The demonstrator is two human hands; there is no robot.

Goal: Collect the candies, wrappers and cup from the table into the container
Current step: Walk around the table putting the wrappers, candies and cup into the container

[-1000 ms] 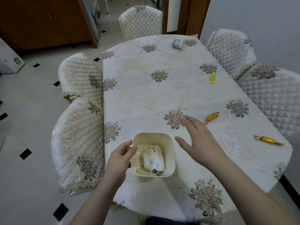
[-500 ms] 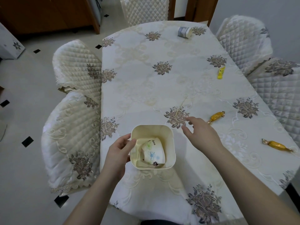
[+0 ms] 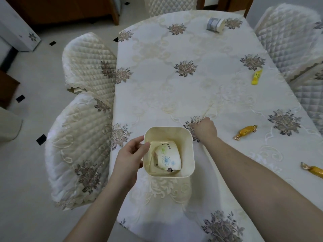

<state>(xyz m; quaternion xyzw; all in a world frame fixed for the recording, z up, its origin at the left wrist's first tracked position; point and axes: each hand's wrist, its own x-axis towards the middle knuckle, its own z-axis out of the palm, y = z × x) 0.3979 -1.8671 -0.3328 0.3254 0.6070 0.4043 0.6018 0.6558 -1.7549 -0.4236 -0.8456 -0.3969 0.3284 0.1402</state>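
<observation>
**One cup binned, several pieces left**

Already in cream square plastic container (image 3: pixel 169 151), gripped at rim by left hand (image 3: pixel 130 157): flower-printed paper cup (image 3: pixel 168 158). Right hand (image 3: pixel 204 127) pinching thin pale stick (image 3: pixel 208 110) at container's one o'clock. Outstanding: two gold-wrapped candies (image 3: pixel 245 132) (image 3: pixel 313 170) at three, yellow wrapper (image 3: pixel 256 76) at two.

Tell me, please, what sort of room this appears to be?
Probably a home dining room: a long table under an embroidered cloth, quilted covered chairs around it, and a tiled floor.

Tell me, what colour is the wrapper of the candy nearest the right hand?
Gold, shiny foil twisted at both ends: candy, seen in the head view.
</observation>
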